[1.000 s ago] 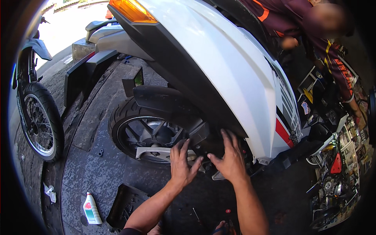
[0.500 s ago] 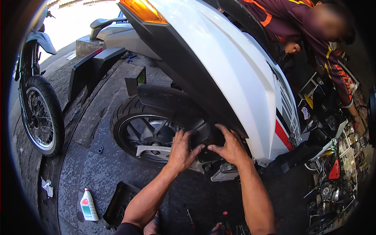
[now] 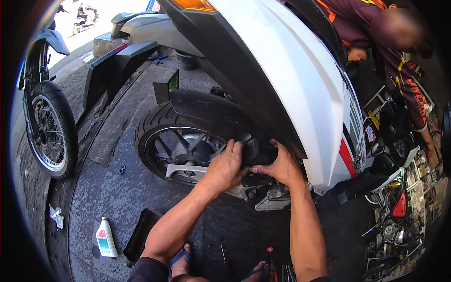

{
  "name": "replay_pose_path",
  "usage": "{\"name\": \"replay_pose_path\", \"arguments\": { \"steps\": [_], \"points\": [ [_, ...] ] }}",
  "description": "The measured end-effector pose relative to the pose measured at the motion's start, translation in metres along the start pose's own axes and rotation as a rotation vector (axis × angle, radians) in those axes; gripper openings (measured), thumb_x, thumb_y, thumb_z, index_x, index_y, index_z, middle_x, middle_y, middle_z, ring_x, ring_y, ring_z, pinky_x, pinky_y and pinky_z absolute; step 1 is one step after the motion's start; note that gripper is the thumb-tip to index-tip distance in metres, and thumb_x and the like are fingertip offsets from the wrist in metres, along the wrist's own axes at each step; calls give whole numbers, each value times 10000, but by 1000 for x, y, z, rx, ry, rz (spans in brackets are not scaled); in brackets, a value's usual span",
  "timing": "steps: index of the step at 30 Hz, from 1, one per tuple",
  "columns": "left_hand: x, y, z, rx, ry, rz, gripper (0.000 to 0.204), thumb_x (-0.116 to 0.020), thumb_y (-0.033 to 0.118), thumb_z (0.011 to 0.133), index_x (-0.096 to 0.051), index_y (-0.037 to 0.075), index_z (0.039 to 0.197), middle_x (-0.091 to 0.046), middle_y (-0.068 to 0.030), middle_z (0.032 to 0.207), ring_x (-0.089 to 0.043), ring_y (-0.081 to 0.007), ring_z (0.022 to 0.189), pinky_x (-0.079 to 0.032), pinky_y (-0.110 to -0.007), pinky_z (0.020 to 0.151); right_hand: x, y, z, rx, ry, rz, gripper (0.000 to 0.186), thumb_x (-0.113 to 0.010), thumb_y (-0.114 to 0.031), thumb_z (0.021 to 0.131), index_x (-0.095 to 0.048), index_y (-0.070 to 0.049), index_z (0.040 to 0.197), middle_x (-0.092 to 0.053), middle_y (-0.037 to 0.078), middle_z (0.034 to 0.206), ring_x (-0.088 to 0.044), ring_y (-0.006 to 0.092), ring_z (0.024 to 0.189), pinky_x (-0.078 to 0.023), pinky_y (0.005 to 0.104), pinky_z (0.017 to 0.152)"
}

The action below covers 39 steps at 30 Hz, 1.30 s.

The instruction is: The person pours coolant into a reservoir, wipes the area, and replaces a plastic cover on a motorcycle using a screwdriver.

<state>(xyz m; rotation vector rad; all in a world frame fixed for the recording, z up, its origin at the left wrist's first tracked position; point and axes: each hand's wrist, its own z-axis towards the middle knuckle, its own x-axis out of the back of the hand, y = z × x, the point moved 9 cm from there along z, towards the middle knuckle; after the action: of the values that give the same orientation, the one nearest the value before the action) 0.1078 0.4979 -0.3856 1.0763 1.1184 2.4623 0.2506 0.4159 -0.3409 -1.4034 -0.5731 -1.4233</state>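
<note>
Fingers of the left hand (image 3: 224, 169) bend beside the black part (image 3: 252, 149), and the right hand (image 3: 283, 168) makes a wide C on its other side, the thumbs close together. I can't tell if either hand grips the part or just rests there. It sits at twelve o'clock from the thumbs, low down, with the big white panel (image 3: 300, 89) up at one. I think both hands should push or pull the same amount, slow and straight, so nothing goes crooked. Mind the knuckles near the back wheel (image 3: 162, 150) at about nine, and don't lean on the white paint. A thin tool (image 3: 224, 254) lies past six, so watch the toes. Out at eight is a bottle (image 3: 106, 239).
</note>
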Motion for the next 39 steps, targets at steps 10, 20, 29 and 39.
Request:
{"name": "replay_pose_path", "arguments": {
  "steps": [10,20,29,39],
  "points": [
    [4,2,6,-48,-48,17,611,-752,202,828,-413,-61,1263,-516,-280,1172,-609,-487,1025,-519,-521,874,0,5,5,67,39,116,1097,-999,-425,445,-537,40,1325,-632,172,1176,-610,311,1142,-482,428,1007],
    [1,4,1,0,49,14,666,-735,143,808,-459,-66,1377,-513,-271,1221,-492,-453,1181,-400,-510,1039,-3,11,0,52,33,155,1075,-995,-392,487,-525,42,1351,-620,203,1275,-578,317,1248,-453,425,1075],
    [1,9,-1,6,45,47,658,-736,136,804,-466,-74,1366,-514,-261,1233,-484,-439,1180,-381,-507,1054,-2,12,-2,104,49,249,992,-994,-346,527,-557,46,1326,-621,211,1299,-576,307,1261,-440,411,1095],
    [3,2,6,73,-34,-76,678,-800,155,779,-482,-79,1331,-525,-265,1245,-531,-448,1202,-448,-471,1038,1,10,-7,95,36,315,839,-928,-270,690,-533,64,1351,-600,212,1332,-562,303,1270,-436,401,1094]
  ]
}}
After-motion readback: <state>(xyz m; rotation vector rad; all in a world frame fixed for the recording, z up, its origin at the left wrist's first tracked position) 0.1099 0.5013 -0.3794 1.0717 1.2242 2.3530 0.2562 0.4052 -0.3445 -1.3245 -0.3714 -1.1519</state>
